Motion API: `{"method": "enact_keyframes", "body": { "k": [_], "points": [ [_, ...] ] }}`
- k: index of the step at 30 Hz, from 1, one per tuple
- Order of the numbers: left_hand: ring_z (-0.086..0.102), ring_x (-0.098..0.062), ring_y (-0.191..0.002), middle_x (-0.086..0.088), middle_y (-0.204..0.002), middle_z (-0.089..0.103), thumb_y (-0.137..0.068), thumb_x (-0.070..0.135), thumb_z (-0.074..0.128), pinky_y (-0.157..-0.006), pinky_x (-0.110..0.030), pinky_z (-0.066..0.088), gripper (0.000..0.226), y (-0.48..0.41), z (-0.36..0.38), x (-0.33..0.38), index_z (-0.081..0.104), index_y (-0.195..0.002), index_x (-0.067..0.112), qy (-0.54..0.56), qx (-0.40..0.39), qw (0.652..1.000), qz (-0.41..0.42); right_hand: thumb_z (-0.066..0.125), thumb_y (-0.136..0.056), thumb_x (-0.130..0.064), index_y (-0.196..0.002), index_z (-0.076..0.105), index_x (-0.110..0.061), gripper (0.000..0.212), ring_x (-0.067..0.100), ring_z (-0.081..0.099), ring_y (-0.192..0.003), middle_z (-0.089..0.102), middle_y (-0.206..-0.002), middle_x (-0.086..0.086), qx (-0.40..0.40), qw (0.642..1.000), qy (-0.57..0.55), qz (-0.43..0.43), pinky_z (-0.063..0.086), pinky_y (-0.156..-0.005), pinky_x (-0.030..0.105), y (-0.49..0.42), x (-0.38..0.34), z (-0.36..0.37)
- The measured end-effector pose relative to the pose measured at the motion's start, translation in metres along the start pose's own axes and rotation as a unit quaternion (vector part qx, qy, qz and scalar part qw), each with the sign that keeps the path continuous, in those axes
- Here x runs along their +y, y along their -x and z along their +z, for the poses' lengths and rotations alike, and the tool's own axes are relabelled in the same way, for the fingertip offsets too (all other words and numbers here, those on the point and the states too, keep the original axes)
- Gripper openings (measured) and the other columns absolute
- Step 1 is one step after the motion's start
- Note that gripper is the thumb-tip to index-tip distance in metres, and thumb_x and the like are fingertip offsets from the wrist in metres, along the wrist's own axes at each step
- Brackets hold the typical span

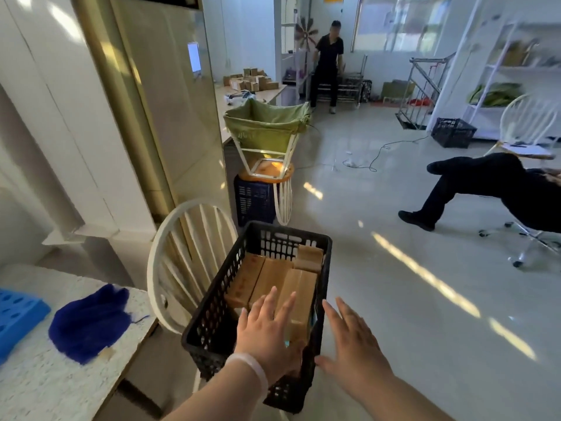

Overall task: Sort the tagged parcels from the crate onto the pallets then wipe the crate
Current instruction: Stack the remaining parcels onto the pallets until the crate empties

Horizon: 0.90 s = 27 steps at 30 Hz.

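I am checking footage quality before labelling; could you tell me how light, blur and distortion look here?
Head view: sun streaks cross the floor and glare off the glossy panel; the wide lens bows the edges; the left hand and right hand at the crate look motion-blurred; the window is blown out.

This looks like a small packing or stock room. A black crate point(209, 326) of brown parcels point(267, 278) sits on a white chair point(151, 268). Small boxes point(252, 79) crowd a far worktop point(273, 91). White metal shelves point(522, 66) and a second crate point(453, 132) stand on the tiled floor point(379, 238).
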<state>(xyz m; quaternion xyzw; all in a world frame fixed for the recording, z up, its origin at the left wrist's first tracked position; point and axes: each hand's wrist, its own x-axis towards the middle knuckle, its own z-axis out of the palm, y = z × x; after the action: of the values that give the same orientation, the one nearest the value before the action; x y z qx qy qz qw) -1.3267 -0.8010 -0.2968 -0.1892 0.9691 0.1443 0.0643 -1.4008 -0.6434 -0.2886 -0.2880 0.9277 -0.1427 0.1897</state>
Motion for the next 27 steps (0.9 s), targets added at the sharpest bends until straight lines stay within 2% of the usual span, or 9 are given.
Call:
{"method": "enact_keyframes", "body": {
  "k": [9,13,17,22,27],
  "points": [
    [-0.006,-0.025,-0.152,0.005,-0.165,-0.013,-0.094,0.061,0.045,-0.123,-0.05,0.001,0.082,-0.136,0.02,-0.036,-0.013,-0.151,0.047,0.0,-0.115,0.991,0.061,0.054,-0.096,-0.043,-0.154,-0.012,-0.034,0.089,0.015,-0.003,-0.151,-0.013,-0.163,-0.009,-0.016,0.99,-0.076,0.116,0.01,-0.122,0.036,-0.107,-0.011,0.02],
    [0.001,-0.025,-0.152,0.003,-0.165,-0.008,-0.093,0.061,0.047,-0.123,-0.049,0.008,0.085,-0.164,0.048,-0.038,-0.014,-0.151,0.047,-0.004,-0.153,0.987,0.056,0.053,-0.097,-0.037,-0.154,-0.011,-0.033,0.087,0.013,-0.001,-0.151,-0.011,-0.163,-0.011,-0.059,0.984,-0.115,0.122,0.012,-0.123,0.037,-0.13,-0.006,0.041],
    [0.003,-0.028,-0.151,0.002,-0.165,-0.006,-0.094,0.057,0.049,-0.122,-0.049,0.014,0.082,-0.188,0.074,-0.037,-0.01,-0.15,0.049,0.011,-0.174,0.984,0.047,0.05,-0.099,-0.029,-0.155,-0.01,-0.032,0.082,0.01,0.0,-0.15,-0.007,-0.164,-0.01,-0.06,0.976,-0.165,0.126,0.011,-0.122,0.032,-0.159,0.008,0.053],
    [-0.005,-0.032,-0.15,0.004,-0.162,-0.019,-0.093,0.043,0.057,-0.12,-0.053,0.018,0.087,-0.206,0.094,-0.029,-0.009,-0.148,0.056,0.038,-0.209,0.977,0.016,0.051,-0.093,-0.011,-0.156,-0.005,-0.033,0.087,0.011,0.0,-0.15,-0.004,-0.164,-0.007,-0.102,0.961,-0.221,0.128,0.01,-0.122,0.032,-0.188,0.024,0.066],
    [-0.011,-0.032,-0.149,0.006,-0.16,-0.024,-0.091,0.04,0.06,-0.119,-0.053,0.021,0.09,-0.212,0.11,-0.028,-0.006,-0.151,0.052,0.054,-0.228,0.972,-0.009,0.05,-0.095,-0.013,-0.155,-0.005,-0.037,0.085,0.014,-0.001,-0.151,-0.009,-0.164,-0.005,-0.125,0.961,-0.211,0.126,0.012,-0.122,0.035,-0.198,0.027,0.076]
  ]
}}
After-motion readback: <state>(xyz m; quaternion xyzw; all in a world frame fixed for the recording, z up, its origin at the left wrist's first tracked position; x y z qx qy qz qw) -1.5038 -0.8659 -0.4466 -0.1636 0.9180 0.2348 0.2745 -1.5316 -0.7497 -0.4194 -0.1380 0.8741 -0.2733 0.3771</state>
